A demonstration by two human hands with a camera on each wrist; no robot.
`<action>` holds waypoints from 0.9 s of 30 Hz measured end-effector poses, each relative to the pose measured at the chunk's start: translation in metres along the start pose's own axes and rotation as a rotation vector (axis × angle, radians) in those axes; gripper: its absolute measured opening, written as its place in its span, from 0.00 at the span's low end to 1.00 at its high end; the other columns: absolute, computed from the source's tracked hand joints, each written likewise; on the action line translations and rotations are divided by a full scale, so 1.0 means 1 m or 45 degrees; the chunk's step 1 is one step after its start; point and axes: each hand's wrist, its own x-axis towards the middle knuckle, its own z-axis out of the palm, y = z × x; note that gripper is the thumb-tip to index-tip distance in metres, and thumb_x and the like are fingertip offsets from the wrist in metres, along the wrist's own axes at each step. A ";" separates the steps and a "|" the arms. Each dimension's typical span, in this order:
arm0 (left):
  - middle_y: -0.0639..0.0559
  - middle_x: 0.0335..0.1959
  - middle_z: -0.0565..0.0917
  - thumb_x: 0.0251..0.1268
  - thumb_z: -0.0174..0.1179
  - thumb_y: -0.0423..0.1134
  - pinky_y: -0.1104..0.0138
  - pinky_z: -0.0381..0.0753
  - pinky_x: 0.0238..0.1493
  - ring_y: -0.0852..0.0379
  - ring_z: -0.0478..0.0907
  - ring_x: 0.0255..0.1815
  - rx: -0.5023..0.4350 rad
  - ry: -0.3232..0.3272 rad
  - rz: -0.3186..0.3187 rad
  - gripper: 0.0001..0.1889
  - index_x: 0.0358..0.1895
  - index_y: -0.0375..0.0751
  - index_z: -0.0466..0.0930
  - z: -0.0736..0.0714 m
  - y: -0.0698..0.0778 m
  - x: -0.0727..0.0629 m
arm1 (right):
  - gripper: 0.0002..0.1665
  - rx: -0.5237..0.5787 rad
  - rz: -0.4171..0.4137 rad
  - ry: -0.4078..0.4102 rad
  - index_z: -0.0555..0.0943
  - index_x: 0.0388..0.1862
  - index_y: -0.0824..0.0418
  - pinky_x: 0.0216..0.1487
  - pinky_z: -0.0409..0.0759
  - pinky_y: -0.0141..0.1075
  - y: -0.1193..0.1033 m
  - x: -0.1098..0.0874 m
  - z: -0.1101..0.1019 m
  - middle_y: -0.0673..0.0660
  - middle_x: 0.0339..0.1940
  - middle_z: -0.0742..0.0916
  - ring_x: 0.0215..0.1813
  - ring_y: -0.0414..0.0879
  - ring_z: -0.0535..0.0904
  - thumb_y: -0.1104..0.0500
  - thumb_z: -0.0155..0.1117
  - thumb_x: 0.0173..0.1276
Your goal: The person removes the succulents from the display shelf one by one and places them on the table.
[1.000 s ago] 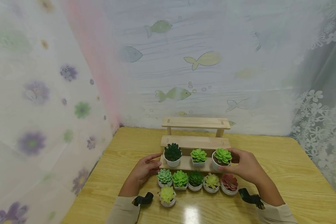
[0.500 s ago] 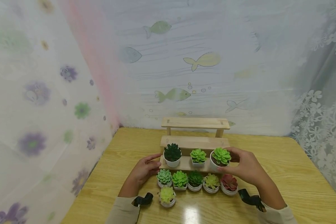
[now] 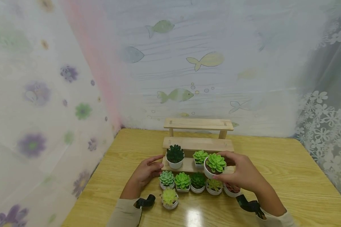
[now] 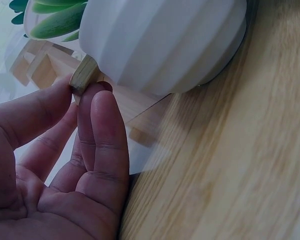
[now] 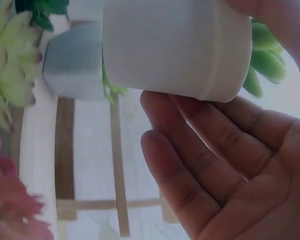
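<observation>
My right hand grips the round white pot of a bright green artificial succulent. This pot is raised off the bottom step, tilted towards me, in front of a smaller green succulent. In the right wrist view the white pot sits between thumb and fingers. My left hand pinches the left end of the bottom step of the wooden plant stand; the left wrist view shows thumb and fingertips on the board's end. A dark green succulent stands at that step's left end.
Before the stand is a row of potted succulents: pale green, bright green, dark green, yellow-green and red, the last partly hidden. One yellow-green succulent stands nearer. A fish-patterned curtain hangs behind the table.
My right hand has moved left and towards me, lifting the bright green potted succulent off the right end of the bottom step. The left hand stays where it was.
</observation>
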 end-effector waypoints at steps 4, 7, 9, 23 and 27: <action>0.54 0.41 0.88 0.74 0.62 0.33 0.66 0.87 0.43 0.59 0.86 0.38 -0.006 -0.005 0.000 0.31 0.78 0.39 0.67 -0.001 -0.001 -0.001 | 0.39 0.027 -0.087 -0.033 0.81 0.62 0.44 0.49 0.88 0.44 -0.007 0.001 0.005 0.42 0.54 0.87 0.46 0.38 0.87 0.40 0.85 0.52; 0.54 0.41 0.88 0.74 0.63 0.32 0.66 0.87 0.43 0.60 0.86 0.38 -0.013 -0.008 -0.001 0.31 0.78 0.39 0.68 -0.002 -0.001 0.000 | 0.37 0.019 -0.186 -0.041 0.81 0.60 0.41 0.46 0.87 0.42 -0.013 0.002 0.009 0.39 0.53 0.85 0.45 0.35 0.84 0.39 0.85 0.52; 0.55 0.41 0.88 0.74 0.63 0.32 0.66 0.87 0.43 0.60 0.86 0.38 -0.015 -0.009 -0.002 0.31 0.78 0.40 0.68 -0.001 -0.001 0.001 | 0.37 0.012 -0.238 -0.048 0.81 0.59 0.40 0.43 0.87 0.39 -0.017 0.002 0.012 0.39 0.53 0.84 0.44 0.35 0.81 0.39 0.85 0.51; 0.55 0.40 0.88 0.74 0.63 0.32 0.67 0.87 0.42 0.60 0.86 0.36 -0.028 -0.016 0.003 0.31 0.78 0.40 0.68 0.000 0.000 0.000 | 0.36 0.077 -0.278 -0.271 0.79 0.61 0.40 0.41 0.86 0.37 -0.029 0.001 0.035 0.40 0.51 0.81 0.44 0.36 0.80 0.41 0.84 0.54; 0.55 0.40 0.88 0.74 0.63 0.32 0.67 0.87 0.42 0.60 0.86 0.37 -0.024 -0.012 0.001 0.31 0.78 0.39 0.68 0.000 0.001 -0.001 | 0.37 0.090 -0.253 -0.368 0.80 0.61 0.41 0.41 0.86 0.36 -0.033 0.001 0.043 0.41 0.54 0.82 0.45 0.34 0.80 0.40 0.84 0.54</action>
